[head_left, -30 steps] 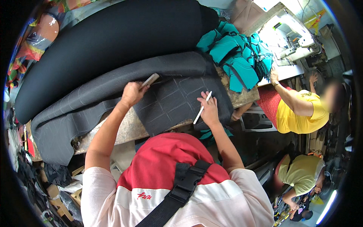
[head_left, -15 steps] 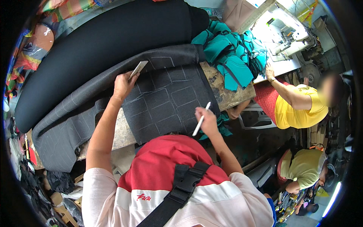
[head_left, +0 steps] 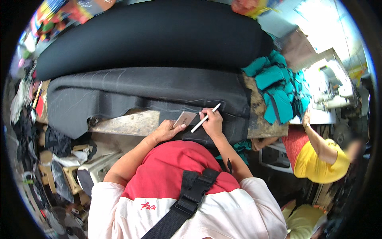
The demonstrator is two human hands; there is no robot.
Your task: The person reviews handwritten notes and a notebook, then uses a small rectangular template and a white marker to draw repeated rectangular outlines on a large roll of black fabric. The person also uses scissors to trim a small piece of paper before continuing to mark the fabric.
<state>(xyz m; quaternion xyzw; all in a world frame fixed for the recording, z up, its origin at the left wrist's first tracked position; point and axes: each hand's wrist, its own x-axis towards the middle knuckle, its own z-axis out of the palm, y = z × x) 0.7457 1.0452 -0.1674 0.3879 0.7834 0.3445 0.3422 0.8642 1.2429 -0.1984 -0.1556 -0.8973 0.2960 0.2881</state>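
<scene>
Marking dark fabric at the workbench edge

The left hand [head_left: 165, 130] pinched a small tan card [head_left: 184, 118] flat on the dark fabric [head_left: 119, 95] at frame centre; the right hand [head_left: 213, 121], fingers clamped on a white marking stick [head_left: 205, 118], rested beside it, bare wooden bench [head_left: 127, 123] open to the left

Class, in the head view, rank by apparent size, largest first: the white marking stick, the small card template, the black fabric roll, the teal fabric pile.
1. black fabric roll
2. teal fabric pile
3. small card template
4. white marking stick, longer than the template but far thinner
</scene>
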